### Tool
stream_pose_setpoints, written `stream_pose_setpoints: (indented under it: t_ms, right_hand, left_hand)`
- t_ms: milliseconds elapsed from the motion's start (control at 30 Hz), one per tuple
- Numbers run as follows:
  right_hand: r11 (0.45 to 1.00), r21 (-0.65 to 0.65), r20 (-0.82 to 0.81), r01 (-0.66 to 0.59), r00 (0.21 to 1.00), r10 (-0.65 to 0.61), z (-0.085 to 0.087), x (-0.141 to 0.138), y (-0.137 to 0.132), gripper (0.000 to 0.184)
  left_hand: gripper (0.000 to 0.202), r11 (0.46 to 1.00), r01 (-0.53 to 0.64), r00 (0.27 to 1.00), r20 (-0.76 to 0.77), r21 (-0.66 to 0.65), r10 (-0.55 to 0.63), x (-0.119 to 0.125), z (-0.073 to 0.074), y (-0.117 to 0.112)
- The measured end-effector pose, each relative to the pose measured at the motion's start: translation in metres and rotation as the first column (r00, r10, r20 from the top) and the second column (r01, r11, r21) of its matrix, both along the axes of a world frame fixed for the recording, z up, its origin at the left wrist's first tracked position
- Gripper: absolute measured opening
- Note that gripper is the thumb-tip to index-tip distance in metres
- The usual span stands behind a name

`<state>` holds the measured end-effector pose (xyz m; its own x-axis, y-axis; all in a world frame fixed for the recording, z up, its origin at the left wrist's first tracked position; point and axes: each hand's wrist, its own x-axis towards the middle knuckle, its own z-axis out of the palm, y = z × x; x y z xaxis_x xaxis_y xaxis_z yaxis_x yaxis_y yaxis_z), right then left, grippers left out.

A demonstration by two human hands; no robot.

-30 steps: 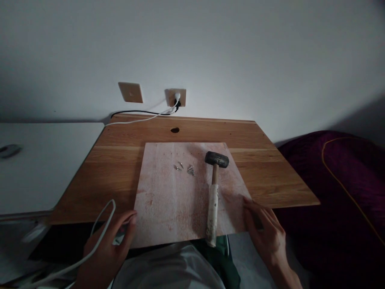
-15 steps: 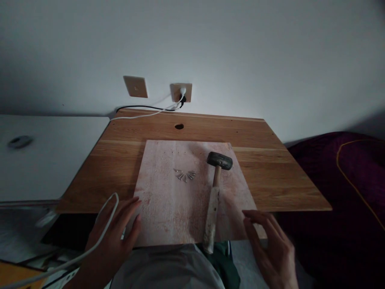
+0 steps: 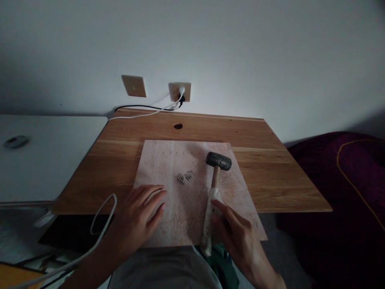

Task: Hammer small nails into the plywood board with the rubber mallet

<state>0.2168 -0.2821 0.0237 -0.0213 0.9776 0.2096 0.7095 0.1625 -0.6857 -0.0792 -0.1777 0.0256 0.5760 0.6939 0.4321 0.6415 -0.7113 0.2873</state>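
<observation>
A pale reddish board (image 3: 168, 160) lies on a wooden desk (image 3: 270, 176) and overhangs its near edge. On it rest a mallet (image 3: 215, 176) with a black head and a light handle, and a small cluster of nails (image 3: 185, 176). My left hand (image 3: 140, 212) lies flat on the board's near left part, fingers spread. My right hand (image 3: 233, 230) sits just right of the mallet handle, fingers stretched out, fingertips touching or nearly touching it. Neither hand holds anything.
A white cable (image 3: 102, 208) loops beside my left wrist. Behind the desk are a wall switch (image 3: 134, 85) and a socket (image 3: 180, 91) with plugged cables. A white surface (image 3: 45, 156) lies left, a dark purple cushion (image 3: 345, 192) right.
Both hands left the board's near corners and moved inward: the left onto the board's surface, the right leftward to the mallet handle. The nails have bunched closer together.
</observation>
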Motion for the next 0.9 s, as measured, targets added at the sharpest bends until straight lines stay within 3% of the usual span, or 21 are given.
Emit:
stream_pose_setpoints:
  t_ms: [133, 267, 400, 500, 567, 667, 767, 833, 900]
  right_hand:
    - [0.993, -0.081, 0.086, -0.083, 0.992, 0.09, 0.002, -0.003, 0.014, 0.043]
    - [0.991, -0.119, 0.063, -0.066, 0.995, 0.074, 0.008, 0.001, 0.021, 0.045]
    - [0.99, -0.14, -0.095, -0.014, 0.995, 0.0, 0.019, 0.01, 0.023, 0.043]
    - [0.98, -0.2, -0.326, 0.002, 0.943, -0.068, 0.018, 0.013, 0.028, 0.039]
    - [0.976, -0.217, -0.562, 0.022, 0.815, -0.143, 0.012, 0.013, 0.033, 0.029]
    - [0.964, -0.232, -0.847, 0.128, 0.461, -0.265, 0.003, 0.011, 0.041, 0.04]
    - [0.952, -0.275, -0.94, 0.136, 0.171, -0.296, 0.003, 0.004, 0.045, 0.033]
    - [0.946, -0.317, -0.948, 0.063, 0.013, -0.319, 0.005, -0.005, 0.044, 0.027]
    - [0.939, -0.344, -0.928, -0.027, -0.142, -0.344, 0.004, -0.014, 0.043, 0.034]
  left_hand:
    - [0.025, 0.998, 0.06, 0.997, -0.046, -0.014, -0.061, 0.017, 0.002, 0.017]
    - [0.029, 0.995, 0.097, 0.99, -0.1, -0.011, -0.098, 0.023, 0.003, 0.03]
    - [0.026, 0.995, 0.096, 0.99, -0.104, -0.037, -0.099, 0.021, -0.001, 0.041]
    - [0.025, 0.996, 0.08, 0.994, -0.074, -0.038, -0.083, 0.02, -0.007, 0.051]
    - [0.026, 0.998, 0.06, 0.995, -0.076, -0.007, -0.06, 0.021, -0.007, 0.06]
    - [0.025, 0.998, 0.028, 0.998, -0.051, 0.048, -0.025, 0.023, 0.002, 0.072]
    - [0.025, 0.999, -0.011, 0.999, 0.047, 0.05, 0.009, 0.03, 0.02, 0.079]
    - [0.026, 0.997, -0.049, 0.99, 0.133, 0.052, 0.042, 0.036, 0.031, 0.08]
    - [0.027, 0.995, -0.086, 0.977, 0.2, 0.052, 0.074, 0.04, 0.041, 0.081]
